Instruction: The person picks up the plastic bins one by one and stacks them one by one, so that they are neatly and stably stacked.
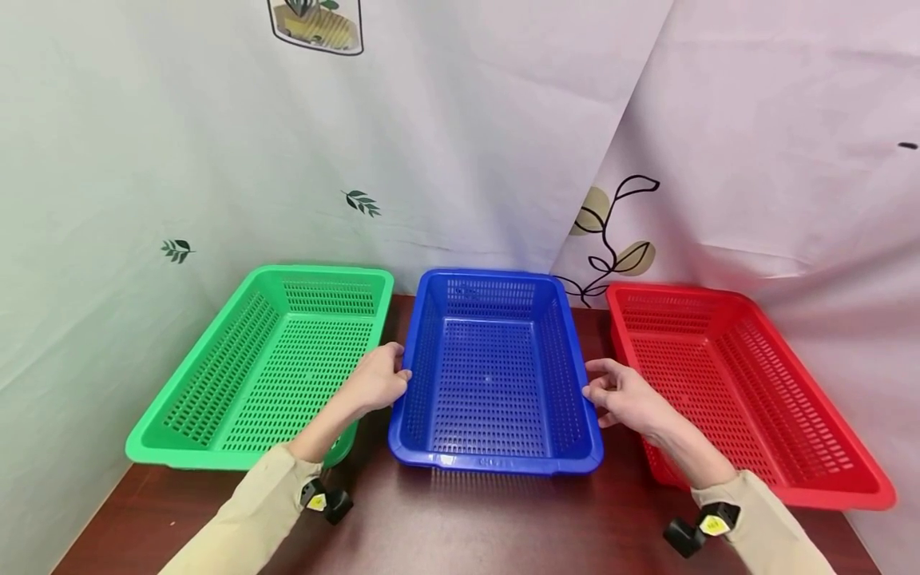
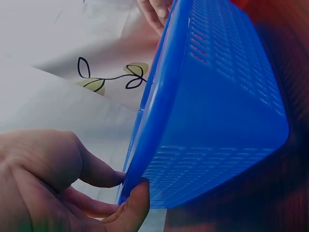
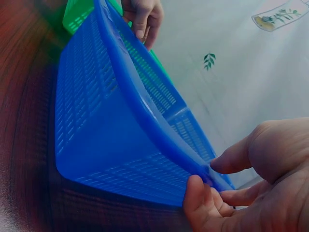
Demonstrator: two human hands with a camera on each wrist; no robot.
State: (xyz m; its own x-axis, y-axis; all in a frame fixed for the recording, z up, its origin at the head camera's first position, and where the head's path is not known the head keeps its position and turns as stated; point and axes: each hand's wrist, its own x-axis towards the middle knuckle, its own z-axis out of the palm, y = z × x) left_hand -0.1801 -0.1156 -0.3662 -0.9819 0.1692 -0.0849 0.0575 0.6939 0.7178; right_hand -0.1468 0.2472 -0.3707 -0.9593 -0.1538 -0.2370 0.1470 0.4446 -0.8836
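Observation:
A blue plastic basket [image 1: 496,463] with slotted walls stands in the middle of the dark wooden table. My left hand [image 1: 377,377] pinches its left rim, thumb over the top edge and fingers below, as the left wrist view shows on the blue rim [image 2: 159,101]. On the opposite side my right hand [image 1: 625,395] pinches the right rim, and the right wrist view shows thumb and fingers about the blue edge [image 3: 149,121]. The inside of the basket holds nothing visible. Part of each hand's fingers is hidden behind the rim in the head view.
A green basket [image 1: 194,458] stands on the left, partly behind my left forearm. To the right is a red basket [image 1: 826,499], with my right forearm crossing its near left edge. Behind all three hangs a pale cloth [image 1: 460,144] printed with leaves. The wooden table [image 1: 460,527] extends toward me.

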